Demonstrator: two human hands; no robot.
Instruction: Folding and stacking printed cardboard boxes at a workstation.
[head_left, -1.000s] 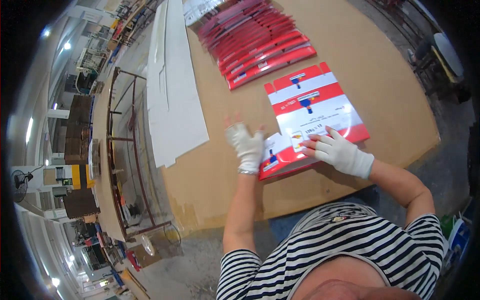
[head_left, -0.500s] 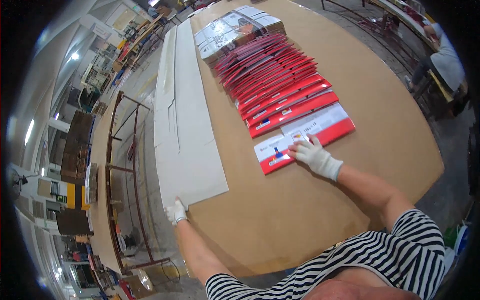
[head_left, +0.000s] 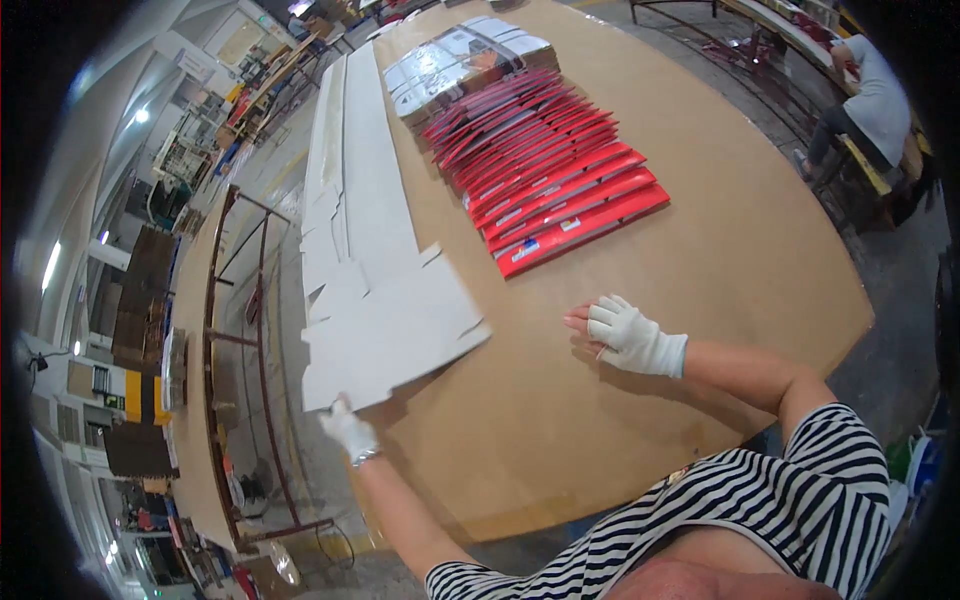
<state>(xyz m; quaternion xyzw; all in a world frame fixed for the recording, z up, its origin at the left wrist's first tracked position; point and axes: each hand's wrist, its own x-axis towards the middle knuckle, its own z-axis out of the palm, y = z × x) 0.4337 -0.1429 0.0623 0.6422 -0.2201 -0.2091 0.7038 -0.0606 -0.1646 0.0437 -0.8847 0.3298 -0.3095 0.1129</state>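
At the table's left edge, my left hand [head_left: 351,431], in a white fingerless glove, grips the near corner of a white die-cut cardboard blank [head_left: 390,325]. The blank has notches and tabs along its edges, and its near right part stands slightly off the table. It lies over a long strip of more white cardboard [head_left: 370,160]. My right hand [head_left: 627,335], gloved the same way, is over the bare tabletop with fingers stretched and nothing in it. Beyond it, several flat red cardboard packs [head_left: 570,225] lie overlapped in a slanting row.
A brown-covered table [head_left: 740,230] carries everything. Behind the red packs stands a plastic-wrapped stack of printed cardboard [head_left: 470,62]. Left of the table is a metal-framed bench [head_left: 212,400]. A seated person [head_left: 870,105] is at the far right.
The nearest red-and-white pack, earlier under my right hand, no longer lies in front of the row. My left hand has shifted the blank's near end, so its notched edges now show.
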